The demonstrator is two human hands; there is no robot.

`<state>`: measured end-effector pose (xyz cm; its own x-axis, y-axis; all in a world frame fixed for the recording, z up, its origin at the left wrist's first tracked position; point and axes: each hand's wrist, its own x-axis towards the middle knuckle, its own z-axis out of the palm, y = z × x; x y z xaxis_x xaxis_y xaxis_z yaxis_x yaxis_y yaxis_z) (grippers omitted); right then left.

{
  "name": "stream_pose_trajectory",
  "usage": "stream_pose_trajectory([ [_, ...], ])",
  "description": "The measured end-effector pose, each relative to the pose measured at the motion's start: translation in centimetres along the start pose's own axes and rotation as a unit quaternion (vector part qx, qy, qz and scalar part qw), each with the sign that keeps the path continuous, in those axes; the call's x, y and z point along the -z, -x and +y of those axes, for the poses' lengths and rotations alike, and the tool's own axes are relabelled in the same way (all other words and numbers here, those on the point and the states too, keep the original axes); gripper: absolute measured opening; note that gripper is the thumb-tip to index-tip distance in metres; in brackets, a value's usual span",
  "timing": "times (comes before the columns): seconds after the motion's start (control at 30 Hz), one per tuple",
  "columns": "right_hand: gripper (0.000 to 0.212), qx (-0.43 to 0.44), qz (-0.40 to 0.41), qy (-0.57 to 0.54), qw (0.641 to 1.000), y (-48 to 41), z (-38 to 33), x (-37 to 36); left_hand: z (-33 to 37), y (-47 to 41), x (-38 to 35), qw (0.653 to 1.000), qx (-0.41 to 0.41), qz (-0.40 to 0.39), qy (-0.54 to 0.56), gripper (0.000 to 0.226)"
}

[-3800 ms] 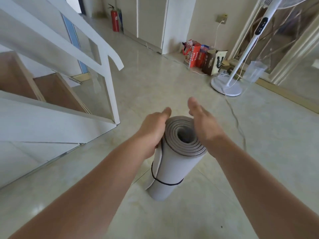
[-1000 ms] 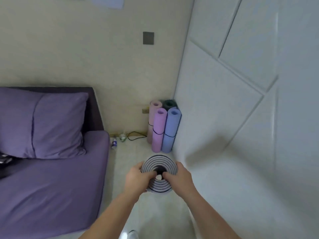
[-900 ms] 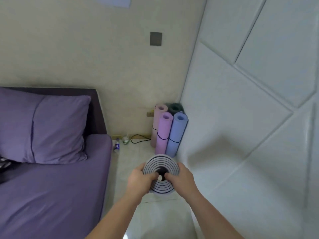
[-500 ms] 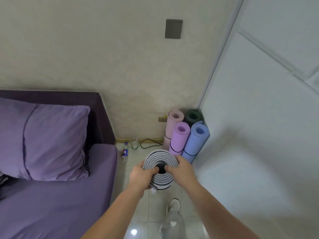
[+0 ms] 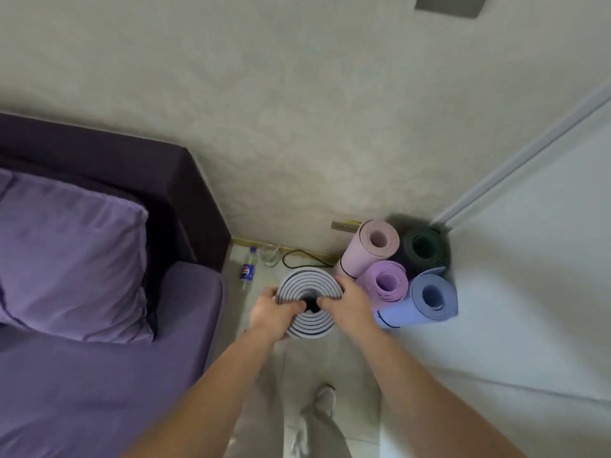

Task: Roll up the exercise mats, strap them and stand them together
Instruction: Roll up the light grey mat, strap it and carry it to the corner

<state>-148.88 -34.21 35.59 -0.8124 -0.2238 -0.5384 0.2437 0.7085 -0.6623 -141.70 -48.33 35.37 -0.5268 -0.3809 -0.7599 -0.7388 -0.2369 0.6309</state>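
Beige wall [image 5: 297,127] and purple sofa [image 5: 99,375] frame the corner where your left hand [image 5: 268,314] and right hand [image 5: 348,304] each grip the end of the upright grey rolled mat [image 5: 310,281], curled fingers reaching its core, just beside the four standing mats [image 5: 385,282].

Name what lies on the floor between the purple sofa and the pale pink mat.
Between the sofa and the pale pink mat, the head view shows a Pepsi bottle, a clear glass and a looped black cable.
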Motion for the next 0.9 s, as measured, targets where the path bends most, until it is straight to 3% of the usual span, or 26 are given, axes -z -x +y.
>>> stream_pose_trajectory([
  [0.2,0.049,-0.038,0.004,0.038,0.999,-9.4,-0.5,-2.6,1.0,-11.6,-0.9,0.996,0.066,-0.012,-0.055,0.077],
  [0.37,0.058,-0.069,0.016,0.065,0.995,-17.3,3.2,-5.2,0.3,-20.6,-3.7,0.993,0.100,-0.030,-0.064,0.059],
  [0.6,0.055,-0.036,0.051,0.063,0.996,-26.6,5.4,-4.0,1.3,-27.9,-8.9,0.998,0.065,-0.027,-0.002,0.060],
  [0.7,0.048,-0.012,0.060,0.060,0.996,-29.8,4.7,-1.9,3.3,-30.0,-10.3,0.998,0.057,-0.015,0.037,0.038],
  [0.9,0.052,-0.010,0.088,0.082,0.993,-32.2,4.8,-0.5,6.3,-31.4,-11.9,1.000,0.012,-0.028,-0.005,0.049],
])
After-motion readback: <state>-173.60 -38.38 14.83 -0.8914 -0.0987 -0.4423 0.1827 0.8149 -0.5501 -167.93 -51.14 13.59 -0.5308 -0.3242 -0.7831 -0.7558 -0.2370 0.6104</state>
